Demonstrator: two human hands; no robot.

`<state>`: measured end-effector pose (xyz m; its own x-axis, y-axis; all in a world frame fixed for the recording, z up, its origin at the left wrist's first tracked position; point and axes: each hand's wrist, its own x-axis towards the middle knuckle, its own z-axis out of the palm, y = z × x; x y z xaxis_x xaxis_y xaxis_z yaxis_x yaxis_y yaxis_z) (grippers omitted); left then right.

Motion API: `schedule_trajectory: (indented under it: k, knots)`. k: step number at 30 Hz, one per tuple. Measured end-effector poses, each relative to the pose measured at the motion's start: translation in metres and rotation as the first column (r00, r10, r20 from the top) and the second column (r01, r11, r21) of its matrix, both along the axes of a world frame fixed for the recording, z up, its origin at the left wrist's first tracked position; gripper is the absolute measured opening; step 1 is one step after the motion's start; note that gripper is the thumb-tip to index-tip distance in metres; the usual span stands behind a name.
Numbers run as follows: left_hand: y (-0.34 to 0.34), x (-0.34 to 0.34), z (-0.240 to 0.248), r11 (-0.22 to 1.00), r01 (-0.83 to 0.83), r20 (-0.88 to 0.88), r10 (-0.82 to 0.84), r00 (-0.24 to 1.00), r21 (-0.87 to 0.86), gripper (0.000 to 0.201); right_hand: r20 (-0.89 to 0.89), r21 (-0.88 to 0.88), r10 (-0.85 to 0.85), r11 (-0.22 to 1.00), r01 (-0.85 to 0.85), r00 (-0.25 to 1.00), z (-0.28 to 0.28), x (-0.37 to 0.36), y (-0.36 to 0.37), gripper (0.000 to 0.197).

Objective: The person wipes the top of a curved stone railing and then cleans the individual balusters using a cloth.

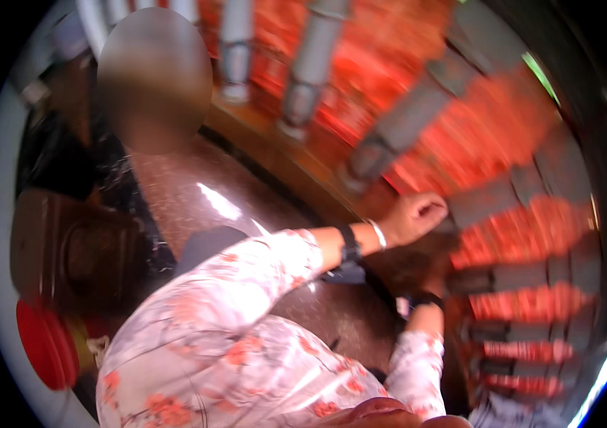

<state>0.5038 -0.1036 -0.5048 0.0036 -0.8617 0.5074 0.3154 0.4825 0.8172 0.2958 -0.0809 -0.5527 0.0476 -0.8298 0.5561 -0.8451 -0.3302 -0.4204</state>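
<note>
My left hand (417,217), with a pale bangle and a dark wrist strap, reaches across to the right. Its fingers are curled closed beside the lower end of a grey baluster (485,203); what they hold, if anything, is hidden. My right hand (421,272) lies in shadow just below it, near another grey baluster (492,279). A dark band circles that wrist, and its fingers are too dark and blurred to read. Both arms wear white sleeves with a coral flower print.
A row of balusters curves along a brown ledge (260,125), with bright red-orange material (503,150) behind. At left stand a dark brown container (68,250) and a red round-rimmed container (43,346). A blurred round patch (153,82) covers the upper left. Sunlight falls on the speckled brown floor (175,182).
</note>
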Motion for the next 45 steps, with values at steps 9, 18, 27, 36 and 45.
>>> schedule_trajectory:
  k: [9, 18, 27, 36, 45]
  knots:
    - [-0.002, -0.036, -0.105, 0.897, 0.248, 0.576, -0.428, 0.696, 0.366, 0.024, 0.723, 0.256, -0.021, 0.936, -0.240, 0.691, 0.053, 0.036, 0.019, 0.035]
    - [-0.053, -0.027, 0.037, 0.918, -0.170, 0.273, 0.277, 0.921, -0.359, 0.036, -0.158, -0.145, 0.324, 0.927, -0.346, 0.933, 0.178, 0.056, 0.025, 0.036]
    - [-0.127, -0.070, 0.082, 0.780, -0.052, 0.520, 0.463, 0.718, -0.624, 0.045, -0.343, -0.522, -0.077, 0.844, -0.122, 0.936, 0.144, 0.037, -0.014, 0.018]
    - [-0.074, -0.042, -0.041, 0.965, 0.013, 0.686, 0.176, 0.706, -0.261, 0.056, -0.443, -0.273, -0.176, 0.961, 0.055, 0.879, -0.018, 0.043, 0.012, 0.021]
    - [-0.104, -0.044, 0.019, 0.883, -0.028, 0.538, 0.310, 0.784, -0.468, 0.053, 0.537, 0.306, -0.088, 0.947, -0.097, 0.839, 0.046, 0.006, 0.040, 0.034]
